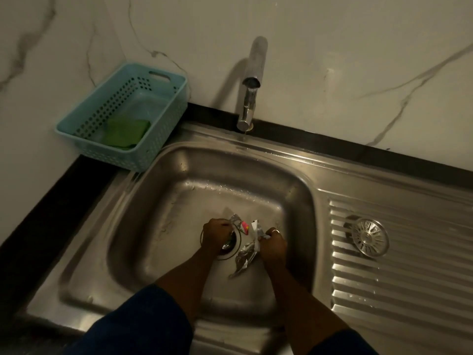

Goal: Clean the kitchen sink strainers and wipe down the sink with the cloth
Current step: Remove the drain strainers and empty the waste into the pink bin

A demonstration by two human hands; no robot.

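Both my hands are down in the steel sink basin [179,196] at the drain [231,248]. My left hand [215,234] is closed on a crumpled silvery wrapper with a pink spot [239,224], right above the drain opening. My right hand [272,243] grips another crumpled foil wrapper [245,256] that hangs down toward the basin floor. A round metal strainer [369,237] lies on the ribbed drainboard [409,290] to the right. A green cloth [126,133] lies in the light blue basket [163,80] at the back left.
The chrome tap [252,85] stands at the back rim, above the basin. Marble-patterned wall runs behind. A black counter edge [38,213] borders the sink on the left. Water drops dot the basin's back wall.
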